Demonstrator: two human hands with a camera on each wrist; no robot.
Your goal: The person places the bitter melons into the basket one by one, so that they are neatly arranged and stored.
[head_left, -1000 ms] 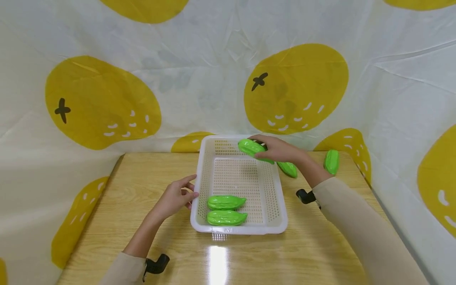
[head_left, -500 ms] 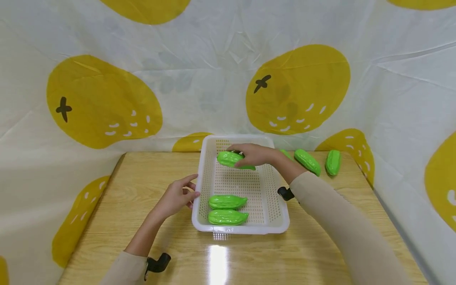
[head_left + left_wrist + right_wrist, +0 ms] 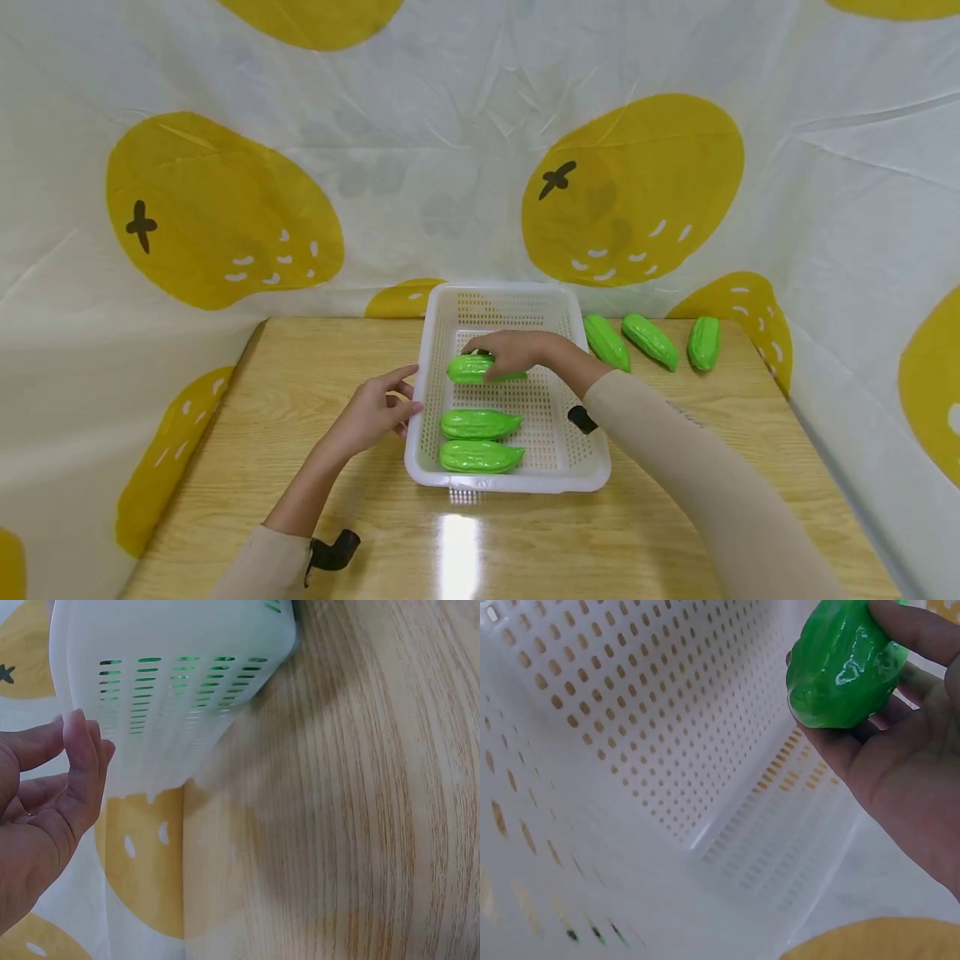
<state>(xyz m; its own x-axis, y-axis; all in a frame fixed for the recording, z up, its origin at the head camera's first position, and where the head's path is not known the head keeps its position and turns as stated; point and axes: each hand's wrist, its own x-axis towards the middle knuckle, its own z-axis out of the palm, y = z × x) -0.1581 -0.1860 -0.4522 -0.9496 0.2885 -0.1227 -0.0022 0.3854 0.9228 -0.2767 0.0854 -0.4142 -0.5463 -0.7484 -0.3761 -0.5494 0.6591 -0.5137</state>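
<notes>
My right hand grips a glossy green bitter melon low inside the white plastic basket. In the right wrist view the rounded end of this bitter melon shows between thumb and fingers, beside the perforated wall. Two more bitter melons, a nearer one and one just behind it, lie side by side in the basket's near part. My left hand touches the left rim with its fingertips, fingers loosely bent. The left wrist view shows its fingers against the basket's outer side.
Three further bitter melons lie on the wooden table right of the basket: one beside the rim, one in the middle and one farther right. A white cloth with yellow fruit prints hangs behind.
My right hand has carried the bitter melon leftward, toward me and down into the basket, uncovering those on the right. My left hand has stayed at the rim.
</notes>
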